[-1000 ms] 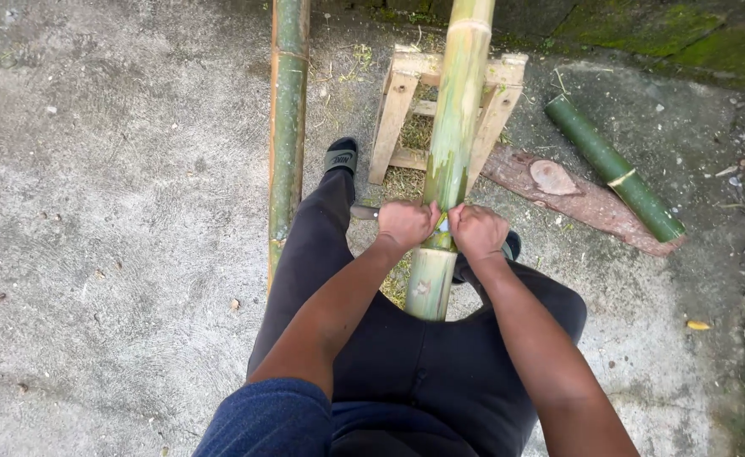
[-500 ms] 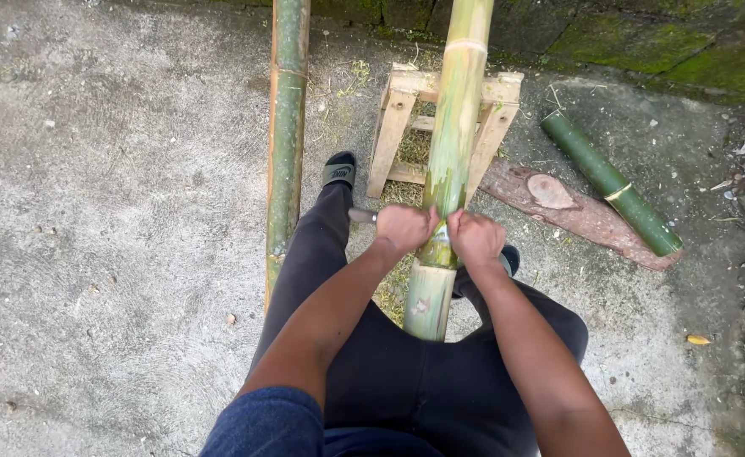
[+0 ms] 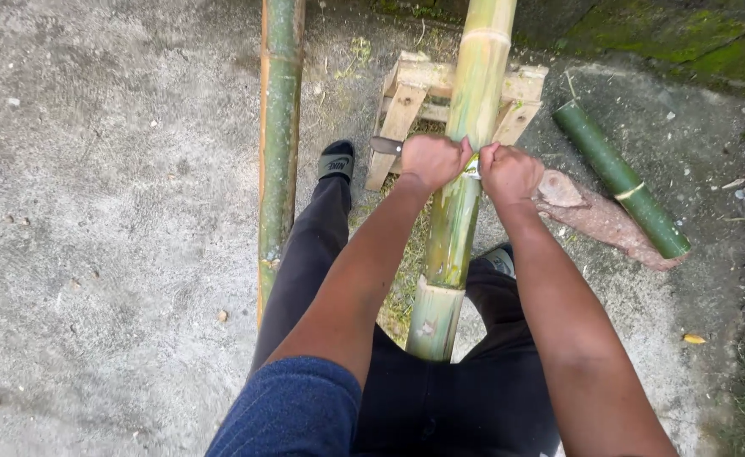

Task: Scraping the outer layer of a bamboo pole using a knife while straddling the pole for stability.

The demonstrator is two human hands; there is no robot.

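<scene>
Step in hand, by my reading: scraping or shaving the skin of the bamboo pole [image 3: 465, 161] with a two-handled blade [image 3: 471, 167]. The pole lies across a wooden stand [image 3: 406, 93], its near end between the person's legs. Left hand [image 3: 431, 161] is closed around the dark handle left of the pole; right hand [image 3: 510, 173] is fisted on the other side, its handle hidden. Only a sliver of blade shows between them. The next stroke calls for even pressure from both fists, blade square to the pole.
</scene>
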